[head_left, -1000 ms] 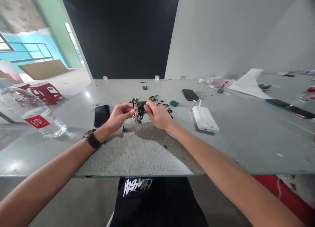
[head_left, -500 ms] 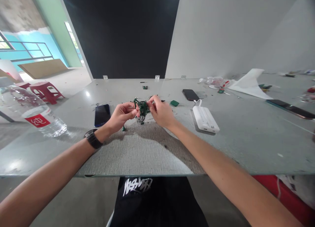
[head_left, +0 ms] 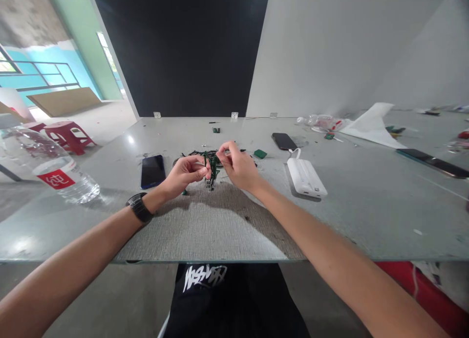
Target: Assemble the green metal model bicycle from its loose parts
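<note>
A tangle of thin dark green strands [head_left: 215,171] hangs between my hands above the table's front half. A small pale, metallic-looking piece [head_left: 208,183] shows at its lower end. My left hand [head_left: 188,171] pinches a green strand of the tangle between thumb and fingers. On the other side, my right hand [head_left: 238,167] has its thumb and forefinger pressed together by the top of the tangle; what they grip is too small to make out. Dark thin strands [head_left: 183,155] lie on the table behind my hands. One green bit [head_left: 184,192] rests below my left hand.
A phone [head_left: 153,172] lies left of my hands, and a water bottle [head_left: 66,179] stands farther left. To the right are a green square piece [head_left: 260,154], another phone [head_left: 284,141] cabled to a white power bank [head_left: 306,178], and a white fin-shaped piece [head_left: 370,125].
The green tangle has dropped slightly and looks narrower, its pale end now lower. My left hand has shifted a little right. More dark strands show on the table behind.
</note>
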Available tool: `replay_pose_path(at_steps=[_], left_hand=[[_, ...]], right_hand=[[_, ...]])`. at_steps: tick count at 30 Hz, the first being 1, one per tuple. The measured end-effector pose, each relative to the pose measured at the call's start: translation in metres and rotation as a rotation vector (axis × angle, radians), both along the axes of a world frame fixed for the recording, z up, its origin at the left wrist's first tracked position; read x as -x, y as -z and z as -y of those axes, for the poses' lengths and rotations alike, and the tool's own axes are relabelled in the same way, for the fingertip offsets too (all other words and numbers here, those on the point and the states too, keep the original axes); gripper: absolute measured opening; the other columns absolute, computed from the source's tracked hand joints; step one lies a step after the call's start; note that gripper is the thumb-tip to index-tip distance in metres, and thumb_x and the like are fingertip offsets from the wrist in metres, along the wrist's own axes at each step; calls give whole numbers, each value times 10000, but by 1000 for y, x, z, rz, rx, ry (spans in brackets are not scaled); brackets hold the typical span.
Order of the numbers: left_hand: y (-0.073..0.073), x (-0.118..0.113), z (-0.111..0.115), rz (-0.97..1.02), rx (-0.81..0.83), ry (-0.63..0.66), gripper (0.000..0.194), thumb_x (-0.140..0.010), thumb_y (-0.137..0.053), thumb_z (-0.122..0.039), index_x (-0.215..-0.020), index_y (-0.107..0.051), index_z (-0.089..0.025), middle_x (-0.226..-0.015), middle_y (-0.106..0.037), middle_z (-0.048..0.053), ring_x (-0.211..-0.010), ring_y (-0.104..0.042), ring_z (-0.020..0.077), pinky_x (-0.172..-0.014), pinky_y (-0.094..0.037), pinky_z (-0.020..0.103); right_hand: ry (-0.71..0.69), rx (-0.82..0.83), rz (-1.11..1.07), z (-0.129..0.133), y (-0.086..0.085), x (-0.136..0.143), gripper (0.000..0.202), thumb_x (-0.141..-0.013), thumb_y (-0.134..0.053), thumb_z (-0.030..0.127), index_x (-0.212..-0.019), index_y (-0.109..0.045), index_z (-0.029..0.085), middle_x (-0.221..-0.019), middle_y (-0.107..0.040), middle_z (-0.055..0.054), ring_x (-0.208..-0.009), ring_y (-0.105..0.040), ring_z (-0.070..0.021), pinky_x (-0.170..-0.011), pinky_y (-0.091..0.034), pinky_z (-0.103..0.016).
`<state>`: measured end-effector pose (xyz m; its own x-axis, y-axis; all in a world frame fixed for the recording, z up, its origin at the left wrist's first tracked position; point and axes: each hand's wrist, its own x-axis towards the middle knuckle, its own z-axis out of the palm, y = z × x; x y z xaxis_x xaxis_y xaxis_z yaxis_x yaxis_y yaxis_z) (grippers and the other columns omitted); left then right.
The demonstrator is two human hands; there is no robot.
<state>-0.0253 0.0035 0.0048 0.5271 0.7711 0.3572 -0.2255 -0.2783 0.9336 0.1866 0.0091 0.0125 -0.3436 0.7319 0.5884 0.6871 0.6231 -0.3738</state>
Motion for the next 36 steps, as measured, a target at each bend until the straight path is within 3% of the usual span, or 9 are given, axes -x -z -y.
replay_pose_path(at_steps=[6, 11, 19, 23, 27, 36], left_hand=[[-2, 0, 0, 62, -12, -83, 222, -794, -822, -360, -816, -687, -185, -711, -650, 15, -620, -519, 113, -584, -373, 259], [-1, 2, -3, 61, 22, -103, 224, -795, -818, -363, -830, -695, -180, -701, -654, 17, -599, -512, 110, -570, -366, 257], [0, 3, -3, 62, 32, 32, 188, -809, -814, -315, -838, -694, -173, -697, -648, 10, -614, -520, 109, -577, -365, 246], [-1, 5, -5, 128, 11, -49, 184, -806, -818, -306, -848, -700, -170, -705, -653, 10, -628, -539, 107, -584, -379, 234], [-3, 6, -5, 136, 18, -85, 194, -815, -813, -313, -838, -700, -157, -681, -652, 10, -602, -523, 95, -574, -376, 224], [3, 4, -5, 97, 31, 54, 168, -821, -809, -286, -871, -710, -160, -690, -658, 9, -613, -525, 91, -572, -364, 215]], right_hand=[[-9, 44, 139, -6, 6, -2, 391, -1071, -245, 494, -903, -478, 229, -593, -483, 26, -500, -386, -139, -549, -222, -289], [-111, 32, 230, 2, 6, 5, 331, -1062, -280, 463, -994, -479, 208, -594, -496, 27, -496, -392, -143, -543, -222, -298], [-7, 5, 50, 1, -2, -2, 287, -1063, -292, 469, -1038, -436, 222, -645, -534, 30, -508, -432, -134, -547, -268, -280], [-88, 52, 110, -2, 5, -2, 283, -1062, -294, 449, -939, -420, 228, -592, -462, 44, -477, -385, -128, -531, -241, -285], [-164, 8, 118, 2, 10, 6, 257, -1056, -322, 440, -965, -424, 222, -594, -468, 43, -478, -378, -126, -533, -240, -290], [-109, -27, -89, -2, 1, -3, 280, -1059, -347, 479, -989, -457, 231, -563, -436, 67, -470, -360, -119, -537, -271, -282]])
